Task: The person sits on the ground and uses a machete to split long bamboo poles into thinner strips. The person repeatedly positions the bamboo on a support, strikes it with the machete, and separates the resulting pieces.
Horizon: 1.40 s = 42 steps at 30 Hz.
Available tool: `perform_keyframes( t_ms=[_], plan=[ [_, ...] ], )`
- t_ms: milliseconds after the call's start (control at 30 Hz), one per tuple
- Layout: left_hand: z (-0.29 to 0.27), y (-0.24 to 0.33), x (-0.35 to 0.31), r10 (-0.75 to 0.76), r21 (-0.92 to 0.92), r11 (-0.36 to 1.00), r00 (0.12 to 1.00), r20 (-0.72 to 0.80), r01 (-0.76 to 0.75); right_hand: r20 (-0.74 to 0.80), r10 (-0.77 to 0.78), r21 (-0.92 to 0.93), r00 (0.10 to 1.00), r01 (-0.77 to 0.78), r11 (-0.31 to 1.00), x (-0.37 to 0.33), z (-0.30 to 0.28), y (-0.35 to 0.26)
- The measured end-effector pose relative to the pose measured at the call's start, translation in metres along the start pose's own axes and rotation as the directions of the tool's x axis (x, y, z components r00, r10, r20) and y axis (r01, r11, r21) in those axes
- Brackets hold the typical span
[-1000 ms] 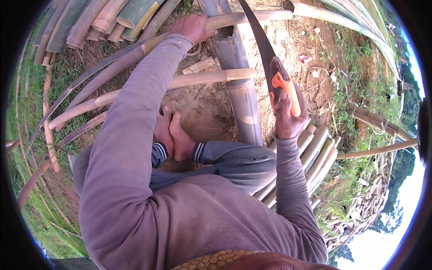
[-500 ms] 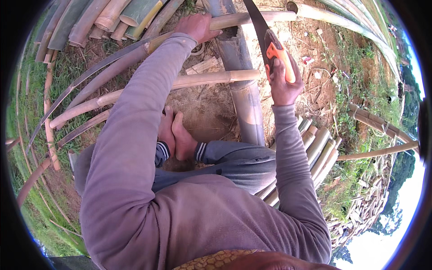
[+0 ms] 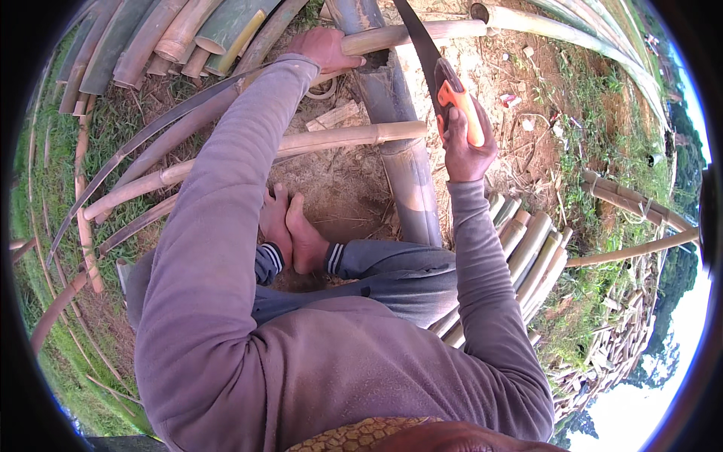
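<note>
My right hand (image 3: 470, 151) is wrapped around the orange-and-black handle of a hand saw (image 3: 419, 41). The saw's dark blade lies across a bamboo pole (image 3: 452, 29) and runs out of the top of the picture. To the left of the blade, my left hand (image 3: 322, 50) is closed around that same pole. The pole rests across a thick, greyish bamboo log (image 3: 407, 166); a hollow, broken-open spot shows in the log beside the pole. Nearer to me, a second bamboo pole (image 3: 339, 138) also lies across the log, and neither hand touches it.
Cut bamboo lengths (image 3: 169, 38) are piled at the far left. More cut pieces (image 3: 531, 245) lie in a bundle beside my right arm. Long poles (image 3: 580, 41) stretch along the far right. My bare feet (image 3: 297, 233) are close to the log. Bamboo scraps (image 3: 602, 354) cover the ground at right.
My right hand and the saw have shifted a little toward me and left. The left hand keeps its hold on the pole. The whole view has shifted slightly.
</note>
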<state>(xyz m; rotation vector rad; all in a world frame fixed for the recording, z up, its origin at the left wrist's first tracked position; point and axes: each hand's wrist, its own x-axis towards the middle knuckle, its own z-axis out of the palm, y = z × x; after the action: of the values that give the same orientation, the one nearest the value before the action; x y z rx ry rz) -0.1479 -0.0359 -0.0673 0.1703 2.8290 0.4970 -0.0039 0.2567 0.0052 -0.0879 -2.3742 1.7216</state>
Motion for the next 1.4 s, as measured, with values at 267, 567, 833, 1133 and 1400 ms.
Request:
perform_keyframes(
  t_ms=[267, 567, 833, 1133, 1400],
  plan=[
    [0.006, -0.006, -0.019, 0.090, 0.040, 0.996, 0.947, -0.310, -0.081, -0.021, -0.062, 0.083, 0.998, 0.064, 0.994, 0.019, 0.012, 0.009],
    [0.014, 0.013, -0.022, 0.026, 0.126, 0.992, 0.957, -0.290, 0.011, -0.015, -0.081, -0.014, 0.997, 0.081, 0.997, 0.020, 0.012, -0.006],
    [0.009, 0.010, -0.028, -0.015, 0.102, 0.994, 0.982, -0.191, 0.035, -0.021, -0.002, 0.086, 1.000, 0.003, 0.996, -0.095, -0.070, -0.011],
    [0.003, 0.017, -0.025, 0.004, 0.055, 0.998, 0.990, -0.139, 0.003, -0.022, -0.146, -0.044, 0.989, 0.144, 0.989, 0.021, 0.012, 0.010],
    [0.000, 0.003, -0.015, -0.017, 0.063, 0.998, 0.999, -0.039, 0.020, -0.041, -0.044, 0.114, 0.998, 0.048, 0.992, -0.097, -0.069, 0.000]
  ],
)
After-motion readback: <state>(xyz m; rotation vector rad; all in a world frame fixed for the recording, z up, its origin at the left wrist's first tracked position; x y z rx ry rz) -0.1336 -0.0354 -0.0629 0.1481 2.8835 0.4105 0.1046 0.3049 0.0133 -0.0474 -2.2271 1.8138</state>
